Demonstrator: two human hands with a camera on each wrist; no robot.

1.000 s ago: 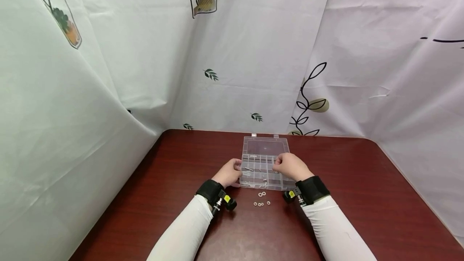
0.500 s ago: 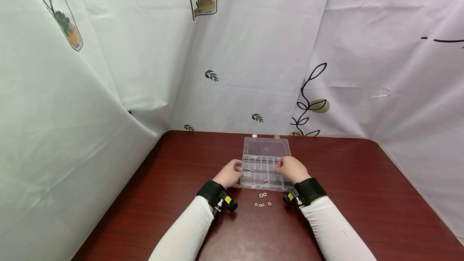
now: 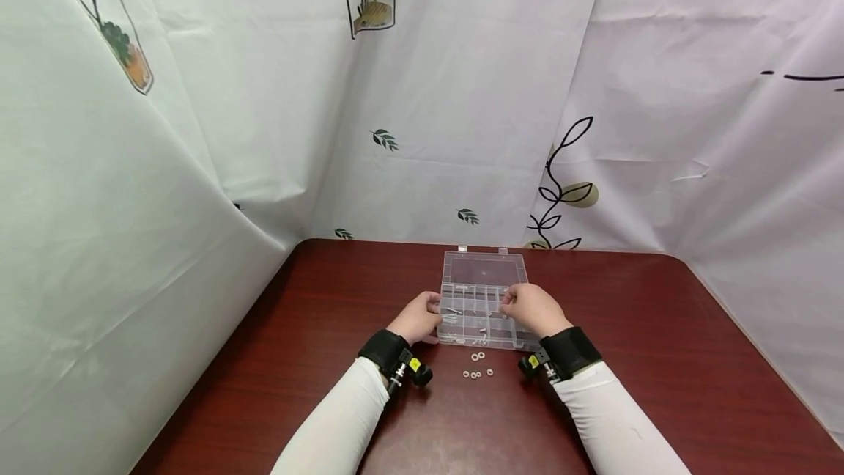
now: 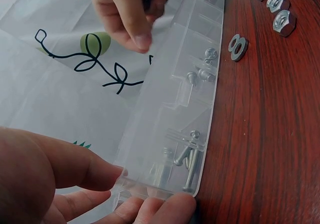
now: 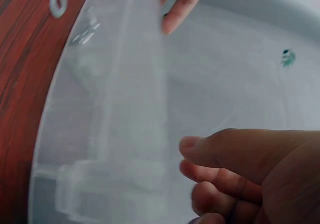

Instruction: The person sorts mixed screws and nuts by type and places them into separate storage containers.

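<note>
A clear plastic compartment box (image 3: 455, 341) lies on the table with its lid (image 3: 484, 267) raised at the back. My left hand (image 3: 418, 319) grips the box's left end; in the left wrist view its fingers (image 4: 85, 164) curl about the corner. Screws (image 4: 191, 165) lie in the nearest compartments, more screws (image 4: 205, 72) farther along. My right hand (image 3: 535, 309) hovers over the right part of the box. In the right wrist view its thumb (image 5: 220, 149) lies close to curled fingers, with nothing visible between them.
Several hex nuts (image 4: 284, 22) and a pair of overlapping flat washers (image 4: 239, 48) lie loose on the dark red table (image 3: 369, 270) before the box. A white printed curtain (image 3: 422, 182) hangs behind the table.
The right hand dipped slightly toward the box and now stands a little farther right. Small bits show in the box beside its fingertips. The left hand keeps its hold.
</note>
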